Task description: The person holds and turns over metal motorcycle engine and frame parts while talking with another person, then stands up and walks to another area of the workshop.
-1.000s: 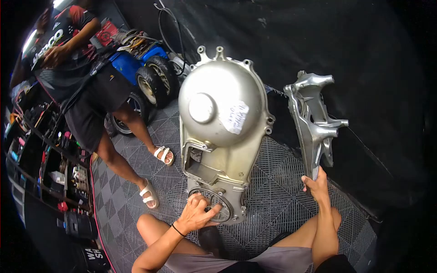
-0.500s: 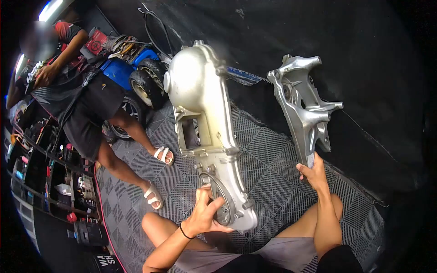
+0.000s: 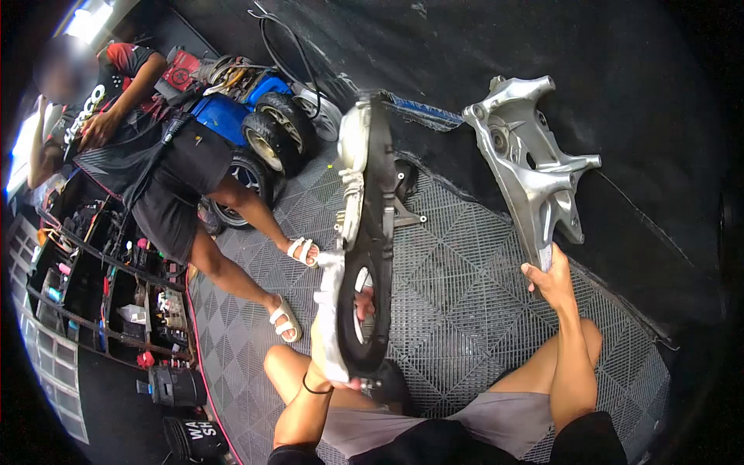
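Note:
My left hand (image 3: pixel 363 304) grips the lower end of a long silver scooter crankcase (image 3: pixel 364 240), held upright above the floor. The case is turned nearly edge-on, with its darker, hollow side partly facing me. Fingers show through the oval opening near its bottom; the rest of the hand is mostly behind the metal. On the right, my right hand (image 3: pixel 552 277) is closed around the narrow lower end of a silver cast swingarm (image 3: pixel 527 159). Its branching arms and round bore point upward, apart from the crankcase.
A person in dark shorts (image 3: pixel 174 205) stands at left in white sandals. Behind them are wheels (image 3: pixel 271 139), a blue container (image 3: pixel 221 116) and cables. Shelves (image 3: pixel 108 287) with small parts line the left. Black sheeting (image 3: pixel 620 70) hangs behind; grey tiles (image 3: pixel 442 287) cover the floor.
My left hand has rotated the crankcase from its rounded outer face to nearly edge-on, showing the hollow side. The swingarm stays in my right hand; the view has shifted slightly.

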Motion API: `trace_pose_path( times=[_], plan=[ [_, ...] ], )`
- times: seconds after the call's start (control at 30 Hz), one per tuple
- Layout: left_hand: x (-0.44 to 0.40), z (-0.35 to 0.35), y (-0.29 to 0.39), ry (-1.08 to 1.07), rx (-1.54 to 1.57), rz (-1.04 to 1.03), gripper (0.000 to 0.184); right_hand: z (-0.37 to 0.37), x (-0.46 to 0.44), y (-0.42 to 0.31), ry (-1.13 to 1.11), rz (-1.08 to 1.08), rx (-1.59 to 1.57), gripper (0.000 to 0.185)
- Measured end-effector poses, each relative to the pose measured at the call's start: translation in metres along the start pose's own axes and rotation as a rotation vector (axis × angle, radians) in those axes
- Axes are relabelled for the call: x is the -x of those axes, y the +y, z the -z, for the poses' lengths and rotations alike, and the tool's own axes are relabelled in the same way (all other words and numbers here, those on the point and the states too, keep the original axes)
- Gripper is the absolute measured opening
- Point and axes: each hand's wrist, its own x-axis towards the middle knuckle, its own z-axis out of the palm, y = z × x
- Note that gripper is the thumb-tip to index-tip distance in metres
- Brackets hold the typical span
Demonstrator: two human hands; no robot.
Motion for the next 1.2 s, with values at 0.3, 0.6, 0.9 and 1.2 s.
trace_pose_path(
  times=[0.3, 0.6, 0.9, 1.2],
  plan=[
    [-0.012, 0.027, -0.023, -0.133, 0.587, -0.099, 0.104, 0.001, 0.004, -0.011, -0.001, -0.012, 0.055, 0.038],
    [-0.002, 0.054, -0.016, -0.135, 0.788, -0.027, 0.091, 0.006, -0.001, 0.000, 0.018, 0.032, 0.090, 0.040],
    [0.001, 0.060, -0.004, -0.193, 0.970, -0.008, 0.106, 0.005, -0.002, 0.003, 0.016, 0.048, 0.089, 0.040],
    [0.001, 0.042, -0.006, -0.151, 0.930, -0.138, 0.103, 0.000, -0.001, -0.002, 0.054, 0.056, 0.081, 0.040]
  ],
)
